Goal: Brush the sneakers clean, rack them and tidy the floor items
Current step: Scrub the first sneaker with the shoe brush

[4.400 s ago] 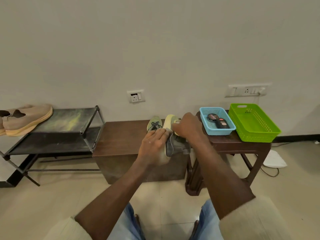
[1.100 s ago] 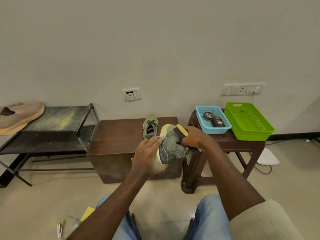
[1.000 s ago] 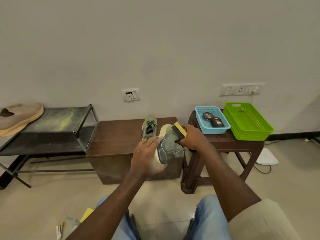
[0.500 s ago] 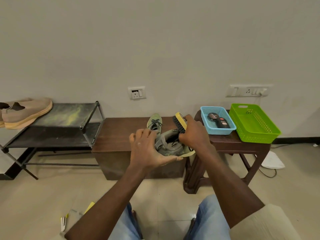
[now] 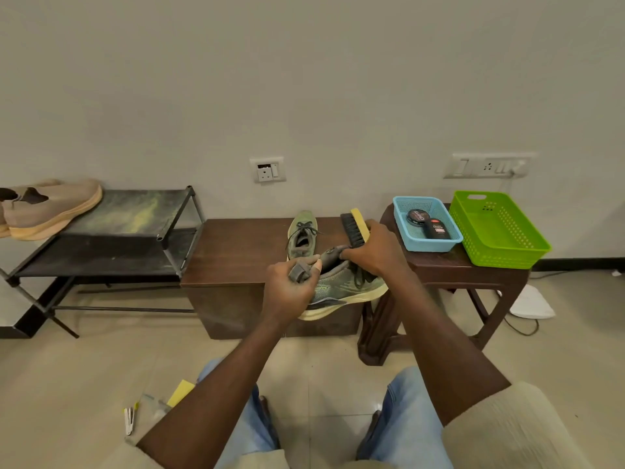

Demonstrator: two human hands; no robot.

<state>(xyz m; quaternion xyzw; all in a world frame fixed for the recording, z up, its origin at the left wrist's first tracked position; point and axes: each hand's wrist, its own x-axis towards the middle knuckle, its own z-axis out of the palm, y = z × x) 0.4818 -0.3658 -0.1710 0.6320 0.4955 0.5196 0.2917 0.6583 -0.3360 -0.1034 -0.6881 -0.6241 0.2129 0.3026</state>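
**A:** Left grip (image 5: 291,286): what is held by it?
**B:** The heel of one green sneaker (image 5: 341,287) is grasped by it. The sneaker is held in the air before the low worktop (image 5: 236,252), with the toe to the right.
**A:** And the right grip (image 5: 375,255)?
**B:** One brush (image 5: 353,226) is clasped in it, bristles turned left. Its fingertips are laid on the sneaker's collar.
**A:** How many shoes are counted?
**B:** Four. A second sneaker (image 5: 302,236) is set on the low worktop, toe to the wall. Two beige shoes (image 5: 50,206) are placed on the rack (image 5: 135,211), one cut by the edge.
**A:** And baskets?
**B:** Two, on the side worktop (image 5: 439,264): a blue basket (image 5: 402,228) with one tin (image 5: 416,216) and one bottle (image 5: 438,228), and a green basket (image 5: 500,231) just beside it. Small floor items (image 5: 130,418) are seen at lower left; their number cannot be told.
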